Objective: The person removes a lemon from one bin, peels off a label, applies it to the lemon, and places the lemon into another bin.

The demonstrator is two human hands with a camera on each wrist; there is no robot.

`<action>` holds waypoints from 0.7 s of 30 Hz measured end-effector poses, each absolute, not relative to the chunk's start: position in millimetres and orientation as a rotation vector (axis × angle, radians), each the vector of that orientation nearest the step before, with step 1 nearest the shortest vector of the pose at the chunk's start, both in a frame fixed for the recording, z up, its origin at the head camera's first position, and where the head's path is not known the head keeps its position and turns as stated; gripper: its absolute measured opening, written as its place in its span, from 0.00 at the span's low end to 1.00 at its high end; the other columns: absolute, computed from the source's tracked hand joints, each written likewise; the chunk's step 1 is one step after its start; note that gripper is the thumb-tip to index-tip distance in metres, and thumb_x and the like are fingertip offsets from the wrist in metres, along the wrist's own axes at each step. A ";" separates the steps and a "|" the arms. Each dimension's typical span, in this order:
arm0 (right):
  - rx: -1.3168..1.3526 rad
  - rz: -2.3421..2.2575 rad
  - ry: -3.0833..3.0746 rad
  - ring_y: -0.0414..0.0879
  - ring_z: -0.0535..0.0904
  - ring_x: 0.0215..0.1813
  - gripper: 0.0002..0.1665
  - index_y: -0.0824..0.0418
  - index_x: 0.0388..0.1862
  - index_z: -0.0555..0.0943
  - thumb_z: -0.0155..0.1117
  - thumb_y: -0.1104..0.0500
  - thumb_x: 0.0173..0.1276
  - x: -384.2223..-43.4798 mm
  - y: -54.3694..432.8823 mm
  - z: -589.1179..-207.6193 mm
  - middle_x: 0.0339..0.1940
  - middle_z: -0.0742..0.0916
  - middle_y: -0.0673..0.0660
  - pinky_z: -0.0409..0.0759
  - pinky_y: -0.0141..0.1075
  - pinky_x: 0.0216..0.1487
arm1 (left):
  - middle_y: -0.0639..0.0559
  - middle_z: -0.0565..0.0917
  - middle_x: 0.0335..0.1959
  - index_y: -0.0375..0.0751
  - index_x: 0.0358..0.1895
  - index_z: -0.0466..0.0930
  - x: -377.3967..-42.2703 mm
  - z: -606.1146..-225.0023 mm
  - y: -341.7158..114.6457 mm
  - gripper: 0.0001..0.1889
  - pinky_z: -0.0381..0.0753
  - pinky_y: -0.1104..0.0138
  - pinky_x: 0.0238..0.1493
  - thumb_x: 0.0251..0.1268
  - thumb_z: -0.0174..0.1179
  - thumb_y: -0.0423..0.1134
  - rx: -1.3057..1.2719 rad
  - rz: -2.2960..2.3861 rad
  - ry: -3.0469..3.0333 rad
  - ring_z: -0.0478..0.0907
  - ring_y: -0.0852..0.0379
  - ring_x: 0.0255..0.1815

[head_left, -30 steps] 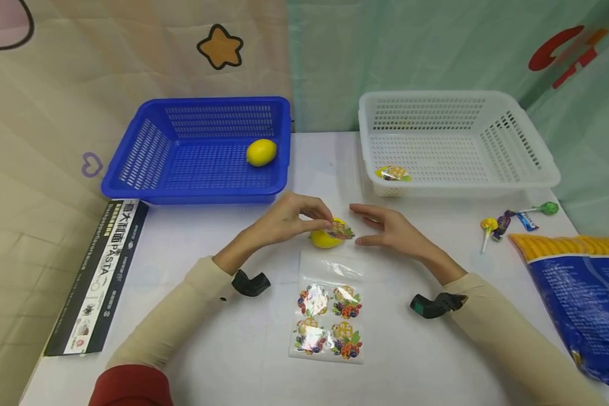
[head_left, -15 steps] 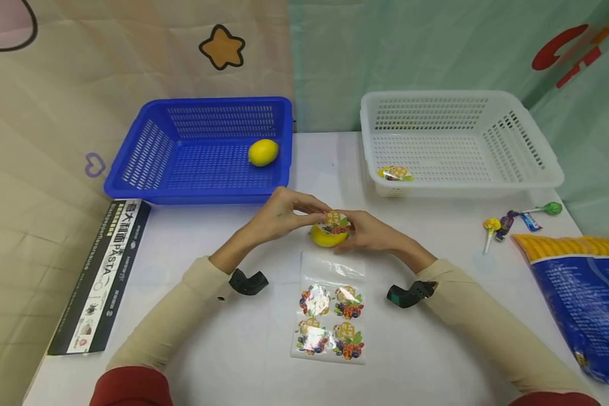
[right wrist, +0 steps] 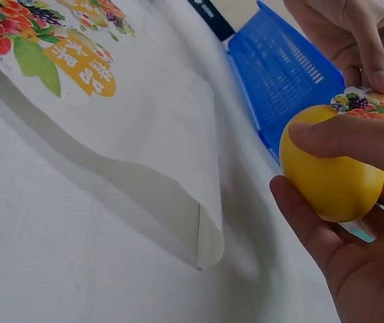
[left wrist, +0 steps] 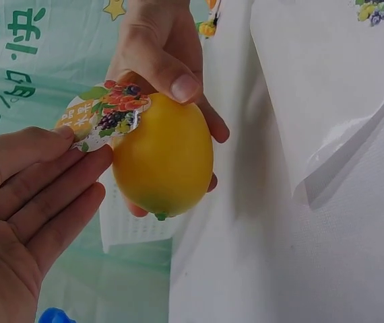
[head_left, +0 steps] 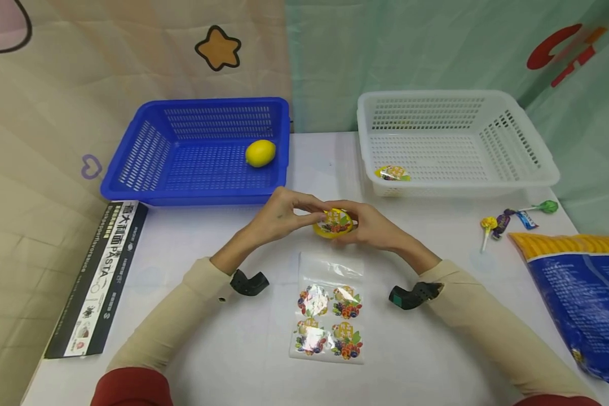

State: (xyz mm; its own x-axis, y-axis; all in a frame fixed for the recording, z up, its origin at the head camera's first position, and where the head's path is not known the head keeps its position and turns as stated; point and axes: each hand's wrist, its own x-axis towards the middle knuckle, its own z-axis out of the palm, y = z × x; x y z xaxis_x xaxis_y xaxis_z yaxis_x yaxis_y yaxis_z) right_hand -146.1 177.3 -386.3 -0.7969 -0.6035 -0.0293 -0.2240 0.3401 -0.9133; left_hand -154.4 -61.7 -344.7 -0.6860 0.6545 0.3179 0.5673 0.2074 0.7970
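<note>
A yellow lemon (left wrist: 168, 158) is gripped between the thumb and fingers of my right hand (head_left: 373, 226), held just over the white table. My left hand (head_left: 282, 217) pinches the edge of a round fruit sticker (left wrist: 104, 114) between thumb and finger. In the left wrist view the sticker's printed side faces the camera, and its far edge touches or overlaps the lemon's side. Whether it sticks there, I cannot tell. Below the hands lies a sticker sheet (head_left: 330, 276) with several fruit stickers on its lower part; its upper part is bare.
A blue basket (head_left: 195, 198) with another lemon (head_left: 260, 153) stands back left. Back right is a white basket (head_left: 462, 185) holding a stickered yellow fruit (head_left: 392, 173). A pasta box (head_left: 96, 279) lies left; lollipops (head_left: 489, 224), wrapped sweets (head_left: 502, 224) and a blue-yellow bag (head_left: 578, 299) lie right.
My right hand has come in from the right and taken hold of the lemon, which is now slightly raised. The sticker in my left hand has come round to lie over the lemon.
</note>
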 end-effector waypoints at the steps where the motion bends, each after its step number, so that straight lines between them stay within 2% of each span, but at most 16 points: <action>1: -0.727 -1.453 2.236 0.47 0.78 0.54 0.45 0.52 0.71 0.71 0.78 0.63 0.55 -146.0 177.4 -386.4 0.62 0.79 0.53 0.79 0.38 0.52 | 0.47 0.89 0.39 0.35 0.43 0.88 -154.5 -344.7 -61.5 0.08 0.84 0.61 0.47 0.62 0.67 0.30 1.224 1.492 2.383 0.86 0.57 0.40; 5: -0.715 -1.473 2.223 0.46 0.78 0.56 0.41 0.50 0.70 0.72 0.77 0.57 0.58 -143.6 177.8 -386.0 0.62 0.80 0.50 0.78 0.39 0.55 | 0.46 0.89 0.39 0.34 0.43 0.88 -155.4 -345.7 -61.0 0.08 0.85 0.56 0.45 0.61 0.67 0.29 1.325 1.460 2.420 0.86 0.55 0.41; 8: -0.715 -1.472 2.242 0.45 0.76 0.61 0.38 0.50 0.70 0.73 0.75 0.54 0.60 -141.9 177.9 -385.8 0.64 0.79 0.49 0.75 0.42 0.62 | 0.46 0.89 0.37 0.33 0.43 0.88 -155.9 -347.1 -60.3 0.08 0.85 0.54 0.43 0.60 0.68 0.28 1.387 1.441 2.435 0.86 0.54 0.40; 13: -0.708 -1.463 2.285 0.45 0.66 0.72 0.40 0.56 0.70 0.72 0.76 0.54 0.60 -140.0 176.9 -385.6 0.68 0.76 0.52 0.63 0.44 0.73 | 0.47 0.89 0.36 0.33 0.43 0.88 -156.6 -347.1 -56.3 0.09 0.84 0.63 0.45 0.59 0.69 0.30 1.415 1.449 2.460 0.86 0.56 0.40; 17: -0.700 -1.472 2.288 0.47 0.65 0.73 0.40 0.60 0.69 0.72 0.77 0.55 0.58 -137.2 175.0 -384.6 0.68 0.76 0.55 0.62 0.44 0.73 | 0.47 0.89 0.38 0.34 0.44 0.87 -157.2 -344.2 -52.0 0.10 0.83 0.65 0.46 0.59 0.69 0.31 1.374 1.506 2.442 0.86 0.57 0.41; 21: -0.709 -1.485 2.288 0.48 0.65 0.73 0.39 0.61 0.67 0.74 0.77 0.55 0.58 -134.7 172.6 -384.7 0.68 0.77 0.56 0.62 0.43 0.73 | 0.49 0.89 0.37 0.34 0.45 0.87 -156.9 -340.2 -49.7 0.10 0.84 0.61 0.45 0.60 0.69 0.31 1.310 1.528 2.420 0.85 0.58 0.39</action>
